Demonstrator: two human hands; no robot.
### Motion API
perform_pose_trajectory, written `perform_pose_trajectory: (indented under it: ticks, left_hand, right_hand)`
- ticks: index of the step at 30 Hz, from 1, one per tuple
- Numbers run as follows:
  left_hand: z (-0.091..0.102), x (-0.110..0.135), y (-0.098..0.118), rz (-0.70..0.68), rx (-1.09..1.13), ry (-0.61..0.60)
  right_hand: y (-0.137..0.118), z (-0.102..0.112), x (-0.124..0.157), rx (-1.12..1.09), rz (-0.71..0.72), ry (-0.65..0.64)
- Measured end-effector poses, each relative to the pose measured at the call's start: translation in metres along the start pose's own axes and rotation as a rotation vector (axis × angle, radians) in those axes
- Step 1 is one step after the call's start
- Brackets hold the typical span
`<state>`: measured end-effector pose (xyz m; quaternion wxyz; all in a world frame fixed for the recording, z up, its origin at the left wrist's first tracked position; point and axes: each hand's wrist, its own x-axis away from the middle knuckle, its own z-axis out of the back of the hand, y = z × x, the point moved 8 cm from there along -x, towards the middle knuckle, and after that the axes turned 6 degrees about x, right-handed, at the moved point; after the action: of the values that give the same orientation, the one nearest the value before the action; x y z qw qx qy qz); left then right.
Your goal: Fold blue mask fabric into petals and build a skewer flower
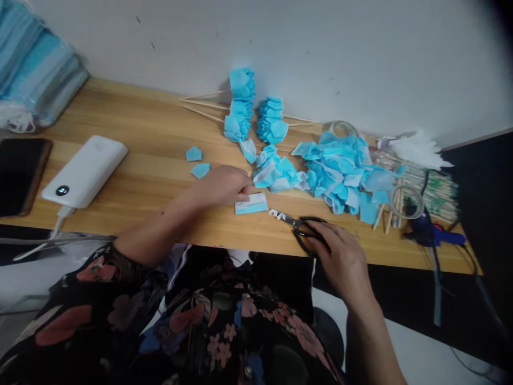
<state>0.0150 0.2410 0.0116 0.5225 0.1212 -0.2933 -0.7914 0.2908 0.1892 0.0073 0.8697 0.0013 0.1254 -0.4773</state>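
My right hand (pixel 342 256) grips the black-handled scissors (pixel 298 224) by their finger loops near the table's front edge. Small white bits lie along the blades, which point left. A folded blue and white strip (pixel 251 204) lies flat just left of the blade tips. My left hand (pixel 226 186) rests above that strip, fingers curled and thumb tip at its upper edge. Its fingertips are partly hidden, so whether they pinch anything does not show. Loose blue and white petal-like pieces (pixel 276 171) lie right beside it. Two blue cut pieces (pixel 199 170) are on its left.
Blue flowers on sticks (pixel 240 104) lie along the wall. To the right are a larger pile of blue pieces (pixel 336 171), a tape roll (pixel 406 202), wooden sticks (pixel 435 187) and a blue corded tool (pixel 444 235). A white power bank (pixel 86 170) and phone (pixel 24 174) lie left.
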Motion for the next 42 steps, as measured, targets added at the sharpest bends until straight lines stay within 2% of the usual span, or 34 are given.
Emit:
perform_pose_trajectory:
  ticks: [7,13,18,22,27,30,33,36,39,42]
  left_hand:
    - [0.003,0.002,0.006,-0.134,0.075,-0.032]
    - [0.013,0.007,0.015,-0.156,0.191,-0.072]
    - [0.016,0.005,0.007,-0.091,0.22,-0.028]
    - [0.006,-0.001,0.0,-0.064,0.137,-0.061]
    - [-0.007,-0.003,0.007,-0.108,0.056,-0.077]
    - [-0.012,-0.002,0.013,-0.156,0.048,-0.082]
    - [-0.01,0.0,0.017,-0.194,0.089,-0.082]
    - [-0.001,0.004,0.022,-0.213,0.201,-0.074]
    - [0.008,0.007,0.029,-0.233,0.307,-0.039]
    - [0.016,0.009,0.033,-0.245,0.358,0.01]
  right_hand:
    - [0.016,-0.001,-0.005,0.037,0.019,-0.014]
    - [0.0,0.002,-0.001,0.058,0.077,-0.064]
    - [-0.009,0.004,0.003,-0.102,0.005,-0.106]
    - [0.006,0.011,0.0,-0.157,-0.084,-0.057]
    - [0.037,0.011,0.004,0.016,-0.104,-0.06]
    - [0.045,0.009,0.006,0.049,-0.096,-0.085]
    - [0.032,0.02,-0.001,-0.019,-0.074,-0.018]
    - [0.002,0.029,-0.018,-0.256,-0.059,0.049]
    - [-0.04,0.017,-0.044,-0.571,-0.004,-0.031]
    - [-0.072,0.0,-0.069,-0.76,0.012,-0.087]
